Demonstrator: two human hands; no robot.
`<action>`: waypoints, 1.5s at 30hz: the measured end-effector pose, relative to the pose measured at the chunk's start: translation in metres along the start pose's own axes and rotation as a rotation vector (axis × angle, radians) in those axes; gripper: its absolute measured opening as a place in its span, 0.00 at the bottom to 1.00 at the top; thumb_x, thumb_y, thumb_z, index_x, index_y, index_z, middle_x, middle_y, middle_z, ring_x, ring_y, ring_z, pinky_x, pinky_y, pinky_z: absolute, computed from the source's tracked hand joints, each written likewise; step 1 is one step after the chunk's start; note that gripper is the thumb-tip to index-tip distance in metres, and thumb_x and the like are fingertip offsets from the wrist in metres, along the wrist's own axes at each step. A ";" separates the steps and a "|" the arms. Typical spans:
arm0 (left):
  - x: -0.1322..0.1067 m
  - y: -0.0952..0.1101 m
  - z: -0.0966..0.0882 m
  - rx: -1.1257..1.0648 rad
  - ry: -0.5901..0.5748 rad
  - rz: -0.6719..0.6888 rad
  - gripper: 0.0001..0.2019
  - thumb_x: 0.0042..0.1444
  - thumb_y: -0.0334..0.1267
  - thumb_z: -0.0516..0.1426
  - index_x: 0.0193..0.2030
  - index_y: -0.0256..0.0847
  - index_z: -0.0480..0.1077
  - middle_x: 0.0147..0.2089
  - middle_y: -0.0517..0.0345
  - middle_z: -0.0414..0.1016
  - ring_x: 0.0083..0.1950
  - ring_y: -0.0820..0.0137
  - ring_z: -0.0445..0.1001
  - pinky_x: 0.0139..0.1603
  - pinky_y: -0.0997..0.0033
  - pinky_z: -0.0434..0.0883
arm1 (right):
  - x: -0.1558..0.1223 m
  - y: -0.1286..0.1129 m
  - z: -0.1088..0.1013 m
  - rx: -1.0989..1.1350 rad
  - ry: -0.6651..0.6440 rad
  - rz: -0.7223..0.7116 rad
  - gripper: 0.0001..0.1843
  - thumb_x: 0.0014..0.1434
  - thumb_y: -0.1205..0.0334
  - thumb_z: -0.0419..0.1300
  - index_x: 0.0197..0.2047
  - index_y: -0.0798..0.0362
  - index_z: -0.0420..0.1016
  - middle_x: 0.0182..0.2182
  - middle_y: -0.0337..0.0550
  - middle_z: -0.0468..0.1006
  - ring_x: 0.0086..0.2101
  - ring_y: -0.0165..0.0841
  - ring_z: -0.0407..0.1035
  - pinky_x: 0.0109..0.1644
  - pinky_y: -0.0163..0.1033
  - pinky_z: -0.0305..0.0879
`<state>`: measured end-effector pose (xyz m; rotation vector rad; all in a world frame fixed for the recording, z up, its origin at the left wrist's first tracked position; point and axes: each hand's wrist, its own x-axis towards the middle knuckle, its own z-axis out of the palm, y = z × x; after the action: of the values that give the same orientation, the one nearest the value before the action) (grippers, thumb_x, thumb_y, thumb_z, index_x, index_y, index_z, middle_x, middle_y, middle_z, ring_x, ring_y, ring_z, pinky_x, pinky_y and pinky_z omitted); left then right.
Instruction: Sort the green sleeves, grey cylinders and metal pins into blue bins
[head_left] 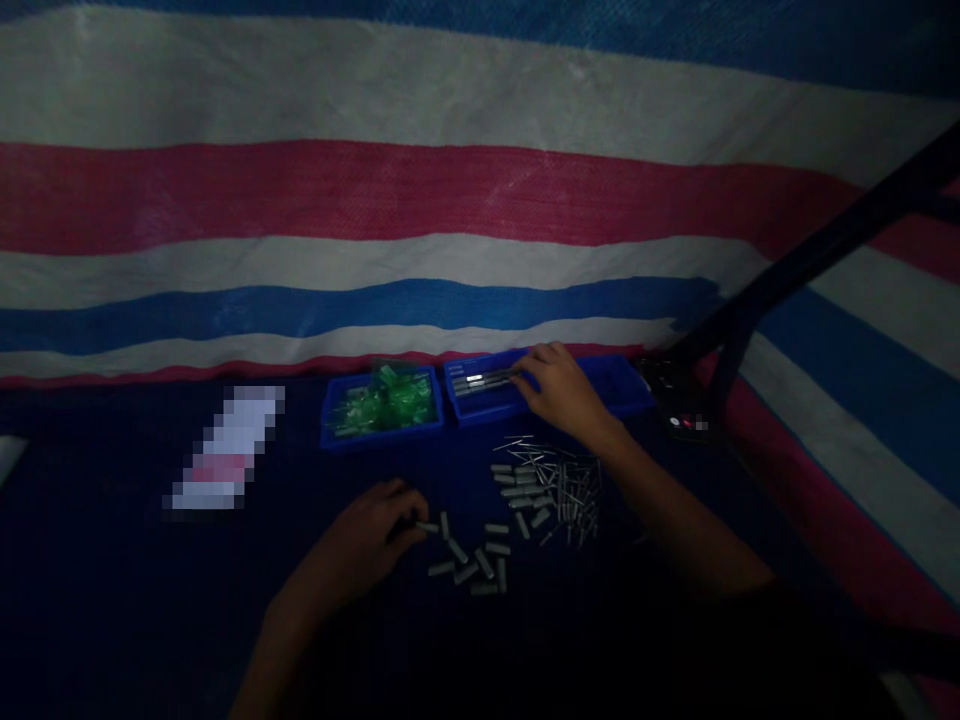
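Pinching a grey sleeve (427,526), the left hand (367,540) curls; right hand (559,390) grips rods (480,380) over a blue bin (615,390).

Bare dark table (112,600) left; loose pins (551,490), two blue bins (382,435) crowd centre.

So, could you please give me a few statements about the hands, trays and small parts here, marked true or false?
1. The right hand reaches into a blue tray holding metal rods. True.
2. The left hand rests inside the tray of green parts. False: it lies on the dark table, touching a small grey sleeve.
3. The two blue trays stand side by side. True.
4. The thin pins are stacked in a tray. False: they lie loose on the table.
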<state>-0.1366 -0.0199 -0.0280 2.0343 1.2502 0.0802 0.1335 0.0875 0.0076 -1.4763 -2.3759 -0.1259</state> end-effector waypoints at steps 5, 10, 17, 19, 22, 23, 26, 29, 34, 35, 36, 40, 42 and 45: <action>0.002 0.002 -0.001 0.016 0.022 0.019 0.06 0.57 0.38 0.50 0.36 0.43 0.67 0.38 0.59 0.69 0.43 0.67 0.67 0.44 0.69 0.62 | 0.021 -0.013 0.003 -0.013 -0.321 -0.074 0.17 0.59 0.67 0.47 0.46 0.51 0.74 0.38 0.49 0.75 0.38 0.37 0.68 0.39 0.40 0.60; 0.001 0.004 -0.002 0.005 0.036 -0.009 0.06 0.57 0.37 0.50 0.36 0.43 0.66 0.39 0.59 0.68 0.40 0.70 0.67 0.41 0.71 0.63 | 0.033 -0.022 0.012 -0.015 -0.534 -0.051 0.18 0.57 0.66 0.49 0.46 0.50 0.74 0.39 0.50 0.78 0.37 0.40 0.71 0.36 0.40 0.62; -0.001 0.010 -0.002 0.019 0.060 -0.016 0.06 0.57 0.37 0.49 0.35 0.43 0.67 0.38 0.57 0.69 0.42 0.67 0.67 0.43 0.68 0.63 | 0.024 -0.018 0.019 -0.002 -0.494 -0.041 0.20 0.57 0.67 0.47 0.49 0.49 0.72 0.43 0.47 0.77 0.41 0.37 0.71 0.41 0.40 0.63; -0.002 0.011 -0.002 0.020 0.064 -0.015 0.06 0.57 0.37 0.49 0.36 0.43 0.67 0.39 0.58 0.68 0.41 0.67 0.67 0.43 0.68 0.63 | 0.024 -0.017 0.019 -0.003 -0.482 -0.045 0.19 0.58 0.67 0.47 0.49 0.48 0.71 0.43 0.46 0.77 0.42 0.36 0.71 0.42 0.39 0.63; -0.001 0.010 -0.001 0.021 0.071 0.001 0.06 0.57 0.37 0.49 0.36 0.43 0.66 0.38 0.58 0.68 0.41 0.67 0.67 0.42 0.68 0.63 | 0.029 -0.017 0.018 -0.016 -0.462 -0.063 0.18 0.59 0.65 0.49 0.50 0.47 0.70 0.44 0.45 0.76 0.43 0.35 0.70 0.43 0.38 0.63; -0.001 0.009 -0.001 0.020 0.076 0.008 0.06 0.57 0.37 0.49 0.35 0.43 0.66 0.38 0.58 0.68 0.41 0.67 0.67 0.42 0.68 0.63 | 0.032 -0.018 0.018 -0.031 -0.449 -0.066 0.18 0.59 0.64 0.50 0.51 0.48 0.69 0.44 0.47 0.76 0.43 0.36 0.70 0.43 0.39 0.63; -0.001 0.008 -0.001 0.018 0.076 0.022 0.06 0.58 0.37 0.49 0.35 0.43 0.66 0.38 0.58 0.69 0.41 0.67 0.67 0.43 0.68 0.63 | 0.040 -0.019 0.018 -0.089 -0.420 -0.070 0.17 0.57 0.65 0.53 0.50 0.53 0.69 0.44 0.52 0.75 0.43 0.39 0.70 0.43 0.42 0.63; -0.001 0.007 0.000 0.024 0.064 0.021 0.06 0.58 0.37 0.49 0.35 0.43 0.66 0.37 0.58 0.69 0.42 0.67 0.67 0.44 0.67 0.62 | 0.045 -0.020 0.022 -0.120 -0.431 -0.083 0.14 0.56 0.67 0.53 0.45 0.55 0.73 0.39 0.53 0.77 0.39 0.41 0.71 0.39 0.42 0.64; -0.001 0.007 0.000 0.045 0.061 0.014 0.06 0.58 0.37 0.49 0.35 0.42 0.66 0.38 0.58 0.69 0.41 0.67 0.67 0.43 0.68 0.62 | 0.045 -0.019 0.026 -0.128 -0.445 -0.097 0.14 0.57 0.68 0.51 0.44 0.54 0.74 0.39 0.53 0.77 0.39 0.39 0.72 0.40 0.41 0.63; -0.001 0.007 0.000 0.045 0.062 0.014 0.06 0.58 0.37 0.49 0.35 0.42 0.66 0.38 0.58 0.68 0.41 0.67 0.67 0.43 0.68 0.62 | 0.045 -0.019 0.026 -0.126 -0.447 -0.098 0.15 0.57 0.68 0.51 0.45 0.54 0.74 0.40 0.52 0.77 0.39 0.39 0.72 0.40 0.41 0.63; -0.001 0.008 0.000 0.042 0.064 0.012 0.06 0.58 0.37 0.49 0.35 0.42 0.66 0.38 0.58 0.68 0.41 0.67 0.66 0.43 0.68 0.62 | 0.045 -0.018 0.026 -0.123 -0.450 -0.098 0.15 0.57 0.67 0.51 0.45 0.54 0.74 0.40 0.52 0.77 0.39 0.39 0.71 0.40 0.41 0.63; -0.001 0.008 -0.001 0.036 0.067 0.010 0.06 0.58 0.37 0.49 0.35 0.42 0.66 0.38 0.58 0.68 0.41 0.68 0.66 0.42 0.68 0.62 | 0.046 -0.017 0.025 -0.122 -0.455 -0.096 0.15 0.56 0.68 0.51 0.44 0.55 0.75 0.39 0.53 0.77 0.39 0.39 0.71 0.39 0.41 0.63; -0.001 0.008 -0.001 0.047 0.064 0.011 0.06 0.58 0.37 0.49 0.35 0.42 0.66 0.37 0.58 0.69 0.40 0.68 0.66 0.43 0.68 0.62 | 0.046 -0.018 0.025 -0.120 -0.451 -0.098 0.15 0.56 0.67 0.51 0.44 0.54 0.75 0.39 0.52 0.77 0.38 0.39 0.72 0.38 0.40 0.63; -0.001 0.010 -0.001 0.050 0.069 0.004 0.06 0.58 0.37 0.49 0.35 0.42 0.66 0.38 0.58 0.69 0.41 0.68 0.67 0.43 0.68 0.62 | 0.045 -0.019 0.027 -0.114 -0.440 -0.097 0.14 0.57 0.67 0.51 0.44 0.54 0.74 0.39 0.52 0.77 0.38 0.40 0.72 0.37 0.40 0.63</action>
<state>-0.1300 -0.0223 -0.0214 2.0923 1.3026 0.1228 0.0923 0.1239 -0.0011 -1.5711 -2.8308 0.0481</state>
